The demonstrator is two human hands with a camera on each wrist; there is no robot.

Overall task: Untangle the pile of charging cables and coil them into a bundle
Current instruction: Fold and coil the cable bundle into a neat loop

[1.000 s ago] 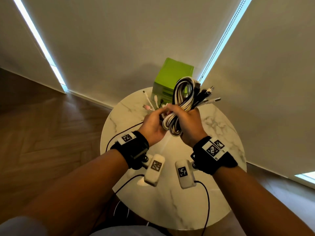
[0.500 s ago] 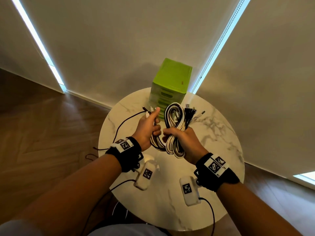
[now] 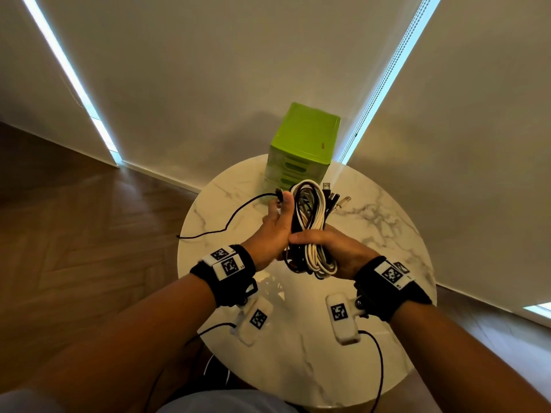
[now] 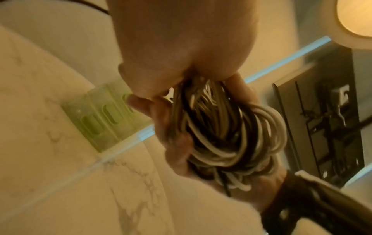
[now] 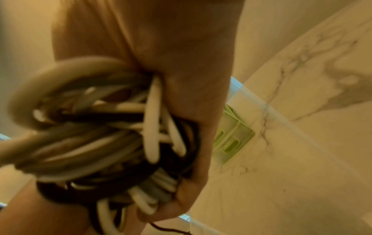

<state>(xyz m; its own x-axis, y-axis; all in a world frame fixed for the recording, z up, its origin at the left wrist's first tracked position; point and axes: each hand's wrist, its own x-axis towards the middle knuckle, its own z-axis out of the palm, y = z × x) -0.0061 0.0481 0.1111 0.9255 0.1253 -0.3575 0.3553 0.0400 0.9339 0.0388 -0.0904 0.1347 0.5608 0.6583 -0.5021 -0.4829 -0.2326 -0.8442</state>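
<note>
A bundle of white, grey and black charging cables [image 3: 308, 222] is held above the round marble table [image 3: 372, 234], looped into a long coil. My right hand [image 3: 331, 248] grips the coil's lower half, fingers wrapped across it. My left hand [image 3: 275, 226] presses against the coil's left side, its thumb up along the loops, pinching the end of a thin black cable [image 3: 238, 208] that trails left over the table edge. Several plugs [image 3: 334, 198] stick out at the coil's top right. The wrist views show the coil [image 4: 227, 132] [image 5: 112, 135] blurred in the fingers.
A green plastic drawer box [image 3: 301, 147] stands at the table's far edge, just behind the bundle. The wall lies close behind it. Wooden floor surrounds the table on the left and right.
Both hands and the bundle dropped lower and nearer to me. The left hand shifted from beside the coil to flat against it, and the black cable now trails out to the left.
</note>
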